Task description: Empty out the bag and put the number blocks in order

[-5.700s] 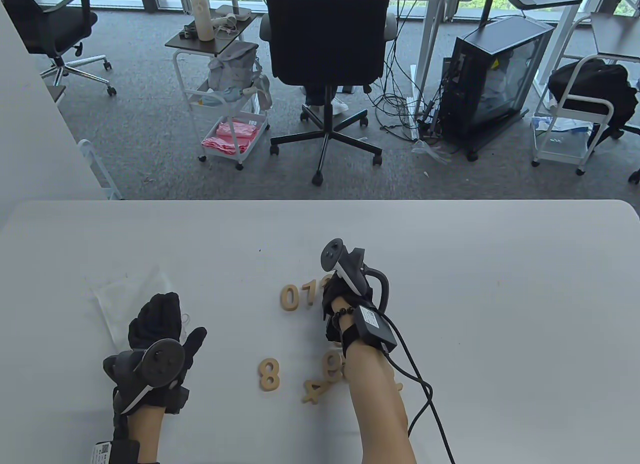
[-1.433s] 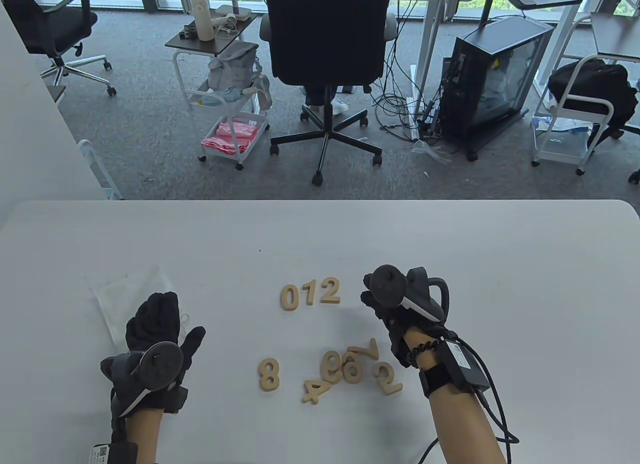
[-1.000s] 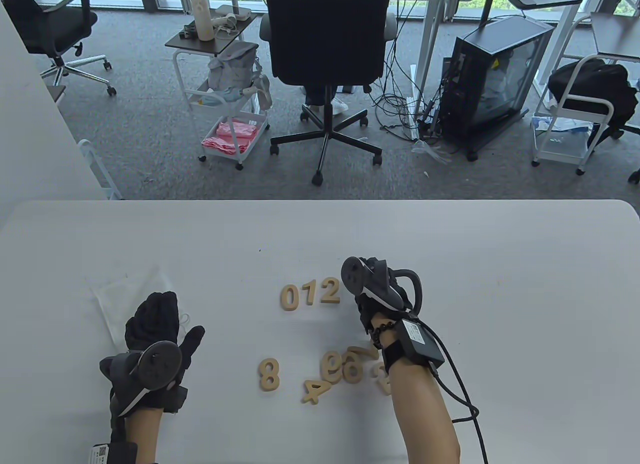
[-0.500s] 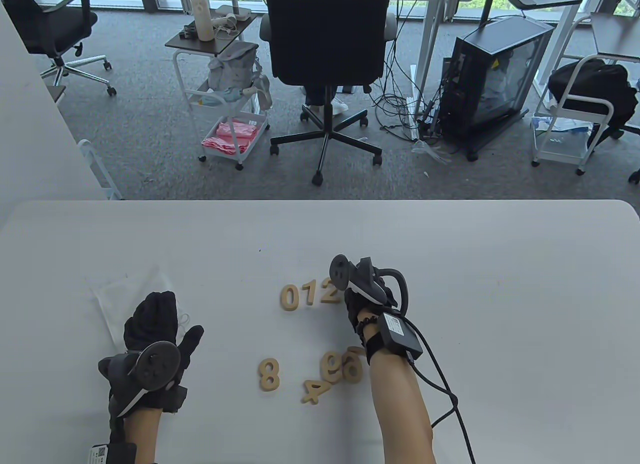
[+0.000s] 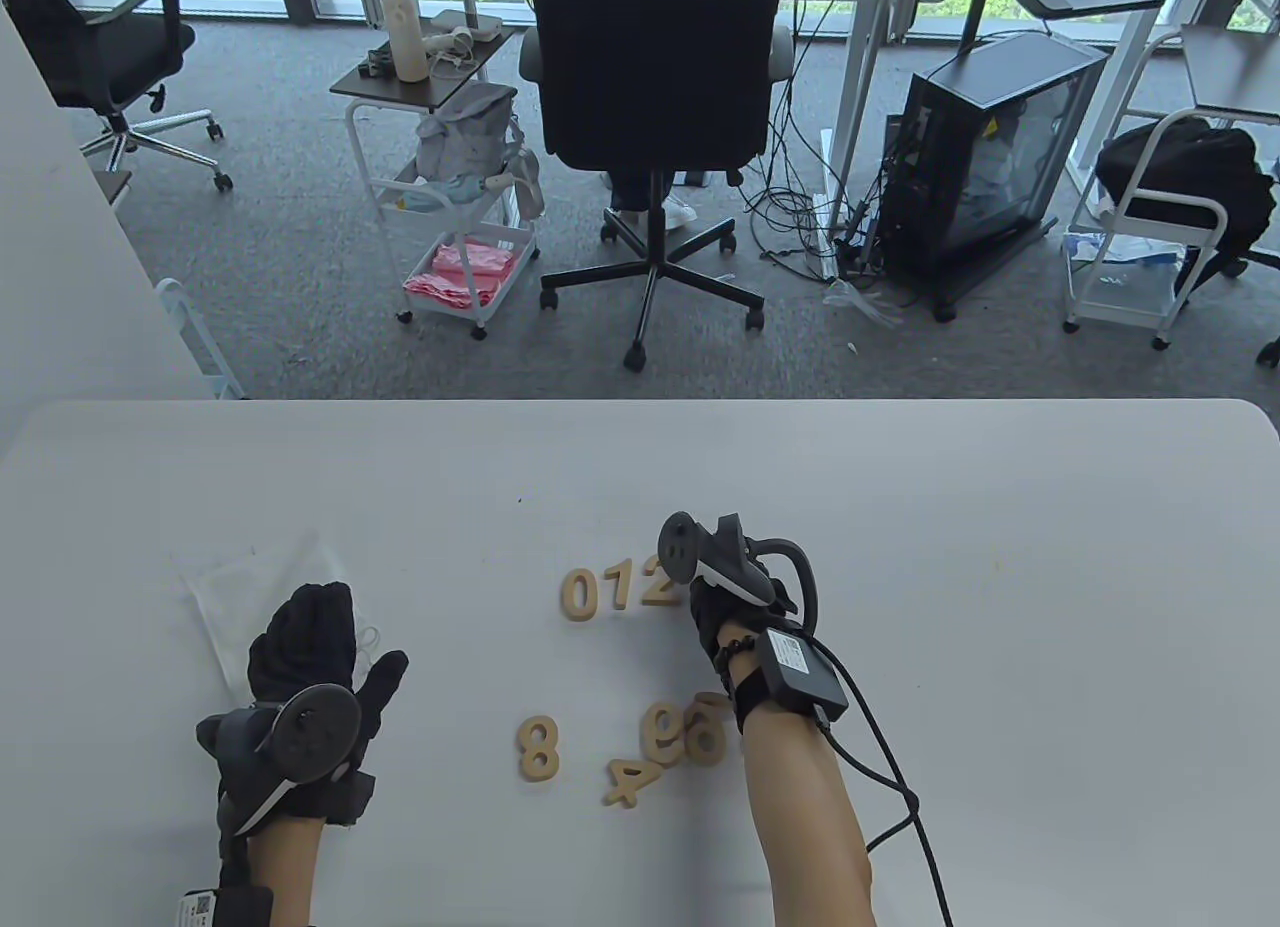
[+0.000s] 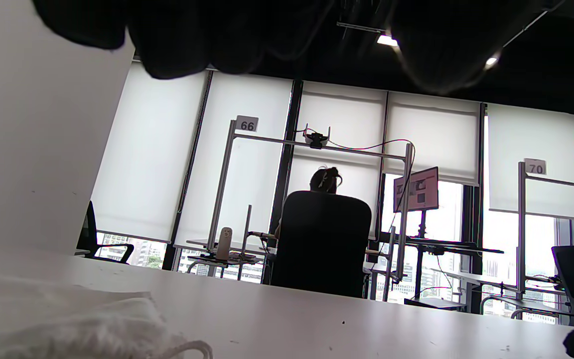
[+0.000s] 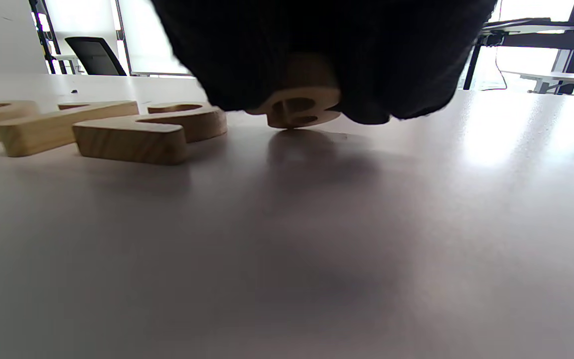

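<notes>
Wooden blocks 0, 1 and 2 lie in a row on the white table. My right hand sits just right of the 2 and pinches a wooden number block at the table surface; I cannot read its digit. The 2 lies close to its left. Loose blocks lie nearer me: 8, 4 and two overlapping round digits. My left hand rests flat on the empty white bag.
My right forearm covers the table right of the loose blocks, where more blocks lay earlier. The bag's cloth and drawstring show in the left wrist view. Office chairs, carts and a computer case stand beyond the table's far edge.
My right hand has moved left with its block, from right of the row to right beside the 2, and has hardly moved in the last half second. My left hand has stayed on the bag.
</notes>
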A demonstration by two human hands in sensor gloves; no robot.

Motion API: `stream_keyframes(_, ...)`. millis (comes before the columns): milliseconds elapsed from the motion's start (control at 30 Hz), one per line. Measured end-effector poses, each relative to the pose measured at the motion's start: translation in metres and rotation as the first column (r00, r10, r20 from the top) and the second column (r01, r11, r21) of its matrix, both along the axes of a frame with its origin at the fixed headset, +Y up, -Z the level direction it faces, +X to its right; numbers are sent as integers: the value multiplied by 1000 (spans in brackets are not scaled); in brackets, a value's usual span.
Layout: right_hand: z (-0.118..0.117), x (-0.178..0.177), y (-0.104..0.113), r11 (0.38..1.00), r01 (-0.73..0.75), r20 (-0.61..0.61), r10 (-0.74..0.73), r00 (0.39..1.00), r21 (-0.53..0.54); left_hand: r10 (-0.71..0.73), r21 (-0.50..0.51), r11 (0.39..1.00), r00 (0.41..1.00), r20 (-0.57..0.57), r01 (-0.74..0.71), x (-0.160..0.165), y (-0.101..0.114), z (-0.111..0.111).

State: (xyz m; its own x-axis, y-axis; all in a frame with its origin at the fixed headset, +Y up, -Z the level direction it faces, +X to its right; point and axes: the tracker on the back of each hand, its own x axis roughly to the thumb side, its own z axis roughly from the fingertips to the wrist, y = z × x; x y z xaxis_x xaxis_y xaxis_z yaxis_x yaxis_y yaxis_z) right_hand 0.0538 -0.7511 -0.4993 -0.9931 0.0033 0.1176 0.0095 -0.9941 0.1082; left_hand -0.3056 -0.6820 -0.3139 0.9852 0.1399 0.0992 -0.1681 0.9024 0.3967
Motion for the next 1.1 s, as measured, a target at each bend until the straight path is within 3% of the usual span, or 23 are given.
stream_keyframes(67, -1, -1, -4, 998, -8, -21, 7, 1000, -55, 2, 1, 1000, 1000, -1, -2, 0, 0, 0)
stream_keyframes(267, 0, -2, -5, 996, -6, -23, 4, 1000, -90, 4, 0, 1000, 1000, -3, -4, 0, 0, 1)
stream_keyframes(767, 2, 8, 11, 999, 26, -25, -26, 999, -31, 10, 5, 1000, 1000, -7, -10, -1, 1, 1)
stream_keyframes(900, 14, 4, 25, 997, 77, -82, -79, 994, -25, 8, 4, 1000, 1000, -4, -8, -1, 1, 1)
stream_keyframes(1100, 61, -7, 57, 990, 140, -255, -137, 957, -6, -3, -1, 1000, 1000, 7, 3, 1, 1, 1)
